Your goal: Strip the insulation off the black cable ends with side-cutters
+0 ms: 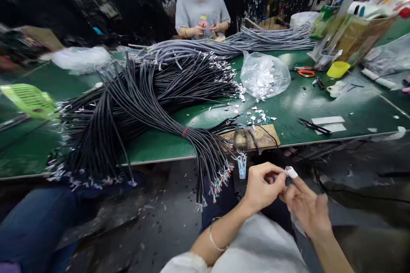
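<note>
My left hand (pixel 262 187) is closed in a pinch below the table edge, its fingertips meeting my right hand (pixel 306 204). My right index finger is stretched out and wears a white wrap (pixel 291 172) at its tip, which the left fingers pinch. The other right fingers are curled. Just left of my hands a bound bundle of black cables (pixel 141 111) droops over the table edge, its stripped coloured wire ends (pixel 221 181) hanging close to my left hand. A small pale clip (pixel 242 165) dangles among them.
The green table (pixel 320 106) carries a grey cable bundle (pixel 256 40), a clear plastic bag (pixel 264 74), orange scissors (pixel 306 71), black cutters (pixel 314 126), a yellow cup (pixel 338 69), a wooden block (pixel 253 136) and white scraps. A person in a grey shirt (pixel 201 10) works opposite.
</note>
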Action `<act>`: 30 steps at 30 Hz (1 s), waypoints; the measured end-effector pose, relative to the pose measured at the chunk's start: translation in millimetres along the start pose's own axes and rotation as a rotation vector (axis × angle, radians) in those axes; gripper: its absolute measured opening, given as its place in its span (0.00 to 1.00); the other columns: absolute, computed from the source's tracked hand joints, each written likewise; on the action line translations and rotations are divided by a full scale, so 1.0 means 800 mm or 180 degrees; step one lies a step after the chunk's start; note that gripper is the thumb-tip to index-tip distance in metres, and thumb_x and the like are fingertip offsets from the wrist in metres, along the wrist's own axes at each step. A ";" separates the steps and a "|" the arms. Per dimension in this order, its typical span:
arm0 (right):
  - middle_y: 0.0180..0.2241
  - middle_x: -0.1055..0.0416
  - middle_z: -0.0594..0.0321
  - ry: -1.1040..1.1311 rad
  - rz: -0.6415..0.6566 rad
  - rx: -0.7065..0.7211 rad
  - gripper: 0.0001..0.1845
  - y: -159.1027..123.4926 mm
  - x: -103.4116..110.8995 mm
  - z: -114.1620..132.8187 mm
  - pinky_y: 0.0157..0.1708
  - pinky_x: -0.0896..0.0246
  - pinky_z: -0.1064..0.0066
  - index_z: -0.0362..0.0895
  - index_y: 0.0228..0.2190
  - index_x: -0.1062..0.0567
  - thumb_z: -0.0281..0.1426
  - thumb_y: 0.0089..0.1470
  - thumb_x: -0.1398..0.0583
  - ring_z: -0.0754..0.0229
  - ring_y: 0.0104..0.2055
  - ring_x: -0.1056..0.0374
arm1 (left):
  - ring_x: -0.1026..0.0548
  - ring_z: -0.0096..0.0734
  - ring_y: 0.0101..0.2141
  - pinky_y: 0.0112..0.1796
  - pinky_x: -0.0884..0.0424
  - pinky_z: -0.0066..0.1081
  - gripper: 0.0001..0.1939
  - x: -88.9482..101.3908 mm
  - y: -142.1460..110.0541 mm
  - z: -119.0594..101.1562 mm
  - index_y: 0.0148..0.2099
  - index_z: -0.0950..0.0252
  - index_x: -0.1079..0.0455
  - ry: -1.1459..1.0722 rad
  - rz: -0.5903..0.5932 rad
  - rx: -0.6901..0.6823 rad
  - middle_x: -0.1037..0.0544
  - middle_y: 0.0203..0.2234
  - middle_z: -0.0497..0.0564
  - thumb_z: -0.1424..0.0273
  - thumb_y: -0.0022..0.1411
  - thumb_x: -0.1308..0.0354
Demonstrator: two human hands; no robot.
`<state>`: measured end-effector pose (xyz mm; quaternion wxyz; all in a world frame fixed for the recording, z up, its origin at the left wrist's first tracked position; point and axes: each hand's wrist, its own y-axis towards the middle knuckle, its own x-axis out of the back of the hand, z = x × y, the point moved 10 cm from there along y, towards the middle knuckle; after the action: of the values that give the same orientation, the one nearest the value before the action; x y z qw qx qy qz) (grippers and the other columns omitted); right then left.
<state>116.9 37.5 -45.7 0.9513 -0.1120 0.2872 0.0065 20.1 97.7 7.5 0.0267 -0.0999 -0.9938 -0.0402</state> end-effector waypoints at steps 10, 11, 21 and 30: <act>0.15 0.41 0.66 -0.0310 0.0286 0.0116 0.39 0.009 0.013 -0.002 0.28 0.44 0.63 0.53 0.51 0.31 0.57 0.54 0.66 0.60 0.20 0.47 | 0.24 0.34 0.35 0.37 0.29 0.29 0.16 -0.006 -0.003 0.034 0.46 0.70 0.28 -0.1009 0.0141 0.0673 0.21 0.36 0.58 0.72 0.54 0.41; 0.16 0.40 0.66 -0.0690 0.0296 0.0247 0.38 0.009 0.016 -0.004 0.27 0.44 0.63 0.52 0.53 0.32 0.55 0.56 0.65 0.60 0.20 0.46 | 0.24 0.37 0.39 0.40 0.29 0.31 0.20 -0.014 -0.005 0.038 0.50 0.70 0.30 -0.1341 0.0292 0.0798 0.22 0.38 0.59 0.72 0.52 0.40; 0.30 0.27 0.59 -0.4566 -0.0139 0.2138 0.21 0.020 0.037 0.018 0.31 0.38 0.69 0.43 0.53 0.34 0.33 0.59 0.49 0.60 0.29 0.33 | 0.36 0.47 0.56 0.56 0.44 0.44 0.40 -0.005 -0.043 0.031 0.61 0.65 0.42 -0.2473 0.0645 0.1023 0.31 0.53 0.64 0.67 0.47 0.32; 0.42 0.30 0.42 -0.6214 -0.2475 0.3123 0.23 0.120 0.117 0.194 0.47 0.52 0.58 0.34 0.41 0.24 0.41 0.52 0.42 0.45 0.47 0.38 | 0.22 0.42 0.37 0.39 0.28 0.31 0.26 0.087 -0.165 0.102 0.47 0.68 0.25 0.0444 0.2201 0.1181 0.20 0.37 0.59 0.52 0.58 0.47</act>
<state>272.4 160.2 8.5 0.6473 0.2408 -0.6511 -0.3147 -78.2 -11.0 -79.1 0.1237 -0.4191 -0.8878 0.1448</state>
